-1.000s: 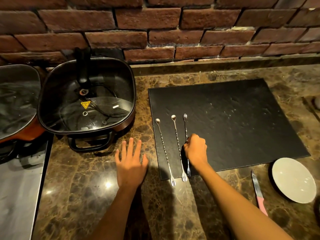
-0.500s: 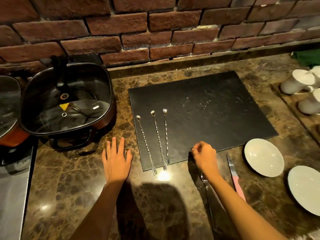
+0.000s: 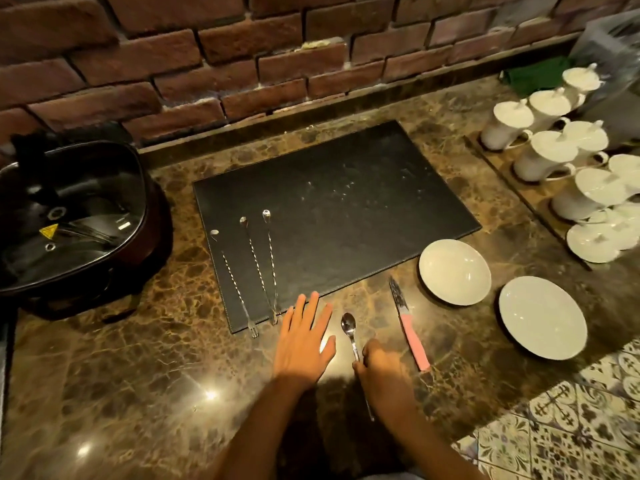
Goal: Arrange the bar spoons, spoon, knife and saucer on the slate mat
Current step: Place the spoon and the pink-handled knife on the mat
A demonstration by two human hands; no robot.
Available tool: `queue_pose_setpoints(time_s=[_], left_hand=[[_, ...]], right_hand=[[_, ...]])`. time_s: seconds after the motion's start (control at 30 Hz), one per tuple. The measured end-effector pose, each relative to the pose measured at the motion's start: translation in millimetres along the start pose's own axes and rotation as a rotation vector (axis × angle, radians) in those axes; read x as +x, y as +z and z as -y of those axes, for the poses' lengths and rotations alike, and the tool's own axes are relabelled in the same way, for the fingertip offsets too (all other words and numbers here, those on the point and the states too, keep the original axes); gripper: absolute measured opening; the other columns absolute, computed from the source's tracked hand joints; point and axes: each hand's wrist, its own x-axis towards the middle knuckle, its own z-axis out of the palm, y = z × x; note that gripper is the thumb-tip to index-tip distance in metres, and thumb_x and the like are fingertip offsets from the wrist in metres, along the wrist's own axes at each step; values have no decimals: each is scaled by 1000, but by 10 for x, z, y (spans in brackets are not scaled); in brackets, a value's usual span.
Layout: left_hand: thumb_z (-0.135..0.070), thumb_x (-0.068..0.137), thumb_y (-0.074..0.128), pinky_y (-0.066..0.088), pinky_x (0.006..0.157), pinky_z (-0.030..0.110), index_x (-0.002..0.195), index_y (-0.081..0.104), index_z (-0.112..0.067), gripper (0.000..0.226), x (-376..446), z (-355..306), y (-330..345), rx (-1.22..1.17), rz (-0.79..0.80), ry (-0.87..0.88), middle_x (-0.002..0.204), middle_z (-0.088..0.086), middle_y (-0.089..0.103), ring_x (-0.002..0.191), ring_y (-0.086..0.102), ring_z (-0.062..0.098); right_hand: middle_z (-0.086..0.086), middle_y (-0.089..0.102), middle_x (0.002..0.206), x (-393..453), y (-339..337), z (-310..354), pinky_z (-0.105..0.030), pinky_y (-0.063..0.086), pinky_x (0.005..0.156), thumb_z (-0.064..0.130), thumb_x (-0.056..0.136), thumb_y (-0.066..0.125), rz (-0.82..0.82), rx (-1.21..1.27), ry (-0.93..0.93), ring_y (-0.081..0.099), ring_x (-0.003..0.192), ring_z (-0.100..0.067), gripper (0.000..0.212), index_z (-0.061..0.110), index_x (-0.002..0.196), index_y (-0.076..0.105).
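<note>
Three long twisted bar spoons (image 3: 258, 268) lie side by side on the left part of the black slate mat (image 3: 346, 202), their forked ends over its near edge. A steel spoon (image 3: 349, 329) lies on the marble counter just in front of the mat; my right hand (image 3: 384, 368) is closed around its handle. My left hand (image 3: 304, 341) rests flat and open on the counter beside it. A pink-handled knife (image 3: 408, 323) lies to the right of the spoon. Two white saucers (image 3: 454, 271) (image 3: 542, 317) sit right of the mat.
A black electric pot with a glass lid (image 3: 72, 220) stands at the left. White lidded cups (image 3: 554, 154) crowd a tray at the far right. A brick wall runs behind the counter. The counter's edge and a patterned tile floor (image 3: 571, 427) show at the lower right.
My right hand left the third bar spoon on the mat, moved back to the counter and closed on the spoon's handle. My left hand shifted right. The view turned to the right.
</note>
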Motion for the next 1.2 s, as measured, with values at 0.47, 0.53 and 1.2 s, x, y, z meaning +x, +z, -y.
queue_pose_setpoints(time_s=[0.47, 0.53, 1.2], left_hand=[[-45, 94, 52, 28, 122, 52, 154, 45, -27, 63, -27, 60, 175, -6, -113, 37, 165, 8, 35, 153, 32, 32], [-45, 95, 55, 29, 122, 53, 154, 45, -27, 62, -26, 85, 225, -31, -151, 62, 165, 8, 36, 153, 31, 33], [-55, 96, 47, 18, 122, 50, 156, 36, -30, 66, 11, 85, 235, 40, -27, 21, 167, 3, 30, 155, 24, 28]], right_hand=[[-8, 64, 94, 357, -95, 71, -23, 44, 67, 13, 90, 59, 42, 47, 69, 55, 81, -18, 7, 10, 96, 60], [-7, 63, 90, 583, -149, 137, -23, 41, 64, 14, 88, 58, 34, 55, 36, 53, 77, -18, 3, 12, 91, 58], [-25, 58, 106, 2126, -265, 1086, -39, 38, 65, 8, 87, 49, 133, -90, -191, 55, 94, -48, 10, 5, 96, 54]])
